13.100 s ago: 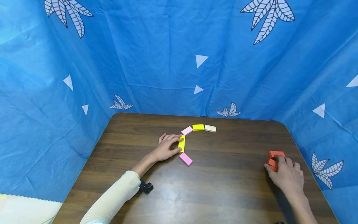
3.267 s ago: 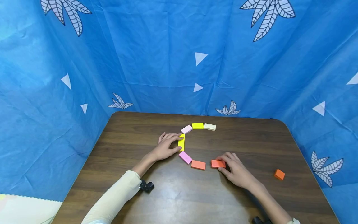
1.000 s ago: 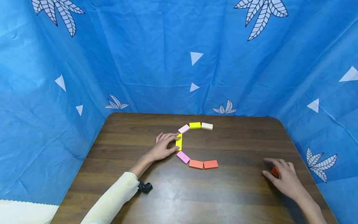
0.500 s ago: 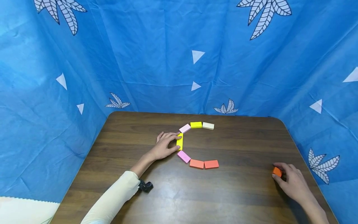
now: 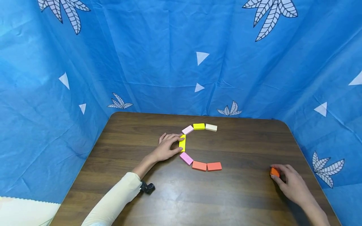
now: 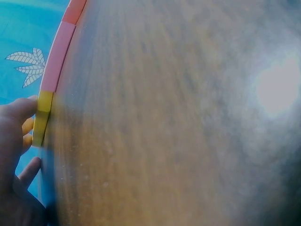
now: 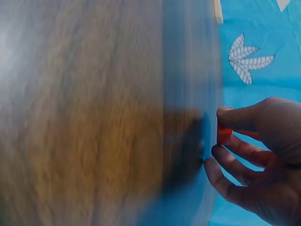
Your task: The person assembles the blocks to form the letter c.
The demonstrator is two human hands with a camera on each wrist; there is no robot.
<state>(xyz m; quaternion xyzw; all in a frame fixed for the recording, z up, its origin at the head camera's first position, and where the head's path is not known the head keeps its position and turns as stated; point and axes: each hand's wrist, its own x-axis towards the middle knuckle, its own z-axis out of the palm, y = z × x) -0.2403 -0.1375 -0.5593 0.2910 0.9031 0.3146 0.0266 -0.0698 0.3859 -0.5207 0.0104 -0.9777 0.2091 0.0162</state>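
Note:
My left hand [image 5: 167, 150] spans an upright-lying yellow block [image 5: 182, 143], thumb at its near end and fingers at its far end; the left wrist view shows the same pinch on the yellow block [image 6: 43, 120]. Over on the right, my right hand [image 5: 294, 186] pinches a small orange block [image 5: 274, 172] between thumb and fingers. In the right wrist view the orange block [image 7: 224, 135] is partly hidden by the fingers. A pink block [image 5: 186, 158] and two red blocks, one left [image 5: 199, 166] and one right [image 5: 214, 166], continue the curve from the yellow one.
A pale pink block [image 5: 188, 130], a second yellow block [image 5: 199, 126] and a cream block [image 5: 211, 127] form the curve's far arm, which opens to the right. The dark wooden table [image 5: 240, 201] meets a blue patterned curtain [image 5: 152, 62] at the back.
Two red blocks from the right side now extend the curve's near arm. My right hand went back right, took the orange block and has slid slightly left with it. My left hand stays put.

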